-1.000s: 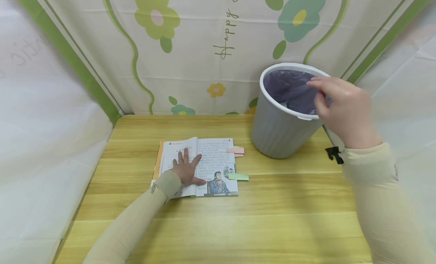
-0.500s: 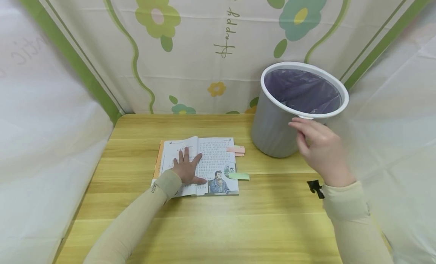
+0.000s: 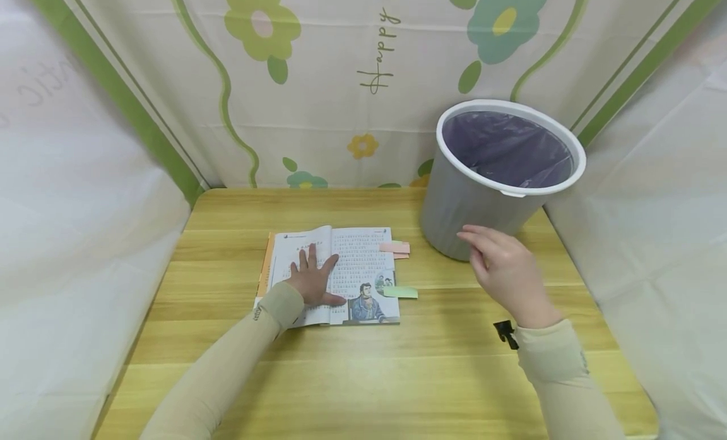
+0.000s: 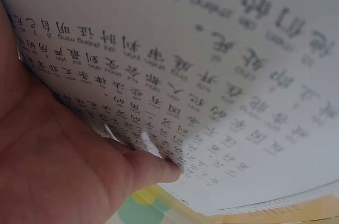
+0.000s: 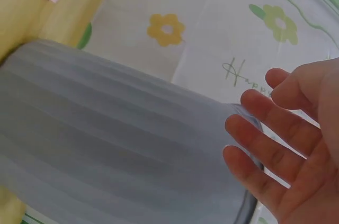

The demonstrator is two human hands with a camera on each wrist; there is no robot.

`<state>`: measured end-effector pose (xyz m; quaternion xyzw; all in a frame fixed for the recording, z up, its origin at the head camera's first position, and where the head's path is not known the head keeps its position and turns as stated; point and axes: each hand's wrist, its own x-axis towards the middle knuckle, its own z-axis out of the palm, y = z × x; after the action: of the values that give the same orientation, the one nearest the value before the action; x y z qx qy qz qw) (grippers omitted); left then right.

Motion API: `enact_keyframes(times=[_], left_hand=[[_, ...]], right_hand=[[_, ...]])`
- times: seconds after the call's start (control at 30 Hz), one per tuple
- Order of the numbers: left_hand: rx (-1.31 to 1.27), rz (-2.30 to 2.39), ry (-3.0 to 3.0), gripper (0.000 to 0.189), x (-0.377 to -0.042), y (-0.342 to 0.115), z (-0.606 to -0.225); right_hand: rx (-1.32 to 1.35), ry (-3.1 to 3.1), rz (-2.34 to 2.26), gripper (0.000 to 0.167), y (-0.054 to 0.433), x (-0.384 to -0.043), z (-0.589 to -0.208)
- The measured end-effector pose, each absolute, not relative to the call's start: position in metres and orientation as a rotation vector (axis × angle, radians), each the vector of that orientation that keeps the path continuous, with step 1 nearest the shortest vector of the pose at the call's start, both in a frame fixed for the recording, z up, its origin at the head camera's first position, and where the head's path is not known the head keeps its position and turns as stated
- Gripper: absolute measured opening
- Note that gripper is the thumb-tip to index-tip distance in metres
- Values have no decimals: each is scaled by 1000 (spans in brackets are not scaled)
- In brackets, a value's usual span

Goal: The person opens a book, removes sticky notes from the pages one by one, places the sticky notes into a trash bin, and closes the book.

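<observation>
Left hand: it (image 3: 311, 282) lay flat across the open pages, fingers and thumb spread apart, pressing and gripping nothing.
Right hand: it (image 3: 508, 273) hung above the table in front of the bin, well apart from the left; its fingers were loosely bent, with nothing visible between them.
Book: it (image 3: 358, 257) lay open under the left palm, left of the bin.
Sticky tabs: pink strips (image 3: 401, 249) and a green strip (image 3: 401, 292) jutted past the right page's edge, on the side nearer the right hand.
Bin: grey, lined with a dark bag (image 3: 505, 146), it (image 3: 466, 206) stood at the table's (image 3: 397, 389) far right corner.
Step in hand: judging from the pose, the left hand steadied the book while the right was free between bin and strips.
Next move: it probably called for thumb and finger to pinch a strip's loose end, with the page held down.
</observation>
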<state>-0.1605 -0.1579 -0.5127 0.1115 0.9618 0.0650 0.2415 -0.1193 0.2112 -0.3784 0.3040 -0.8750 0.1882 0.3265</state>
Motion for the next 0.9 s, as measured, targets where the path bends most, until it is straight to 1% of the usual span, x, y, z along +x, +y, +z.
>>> enact_keyframes(times=[0.3,0.6,0.8,0.9], left_hand=[[302,203,2618,118,-161,-157,-511],[306,189,2623,117,-161,-157,-513],[353,144,2675,110,-161,-158,-518],[464,151,2724,103,-163,-163,-523]], right_hand=[[845,-2395,513,28,203,-118,-414],[911,-2443,521,27,194,-121,-444],[917,-2535,516,25,190,-122,-461],[907,-2586,525,25,190,-123,-468]])
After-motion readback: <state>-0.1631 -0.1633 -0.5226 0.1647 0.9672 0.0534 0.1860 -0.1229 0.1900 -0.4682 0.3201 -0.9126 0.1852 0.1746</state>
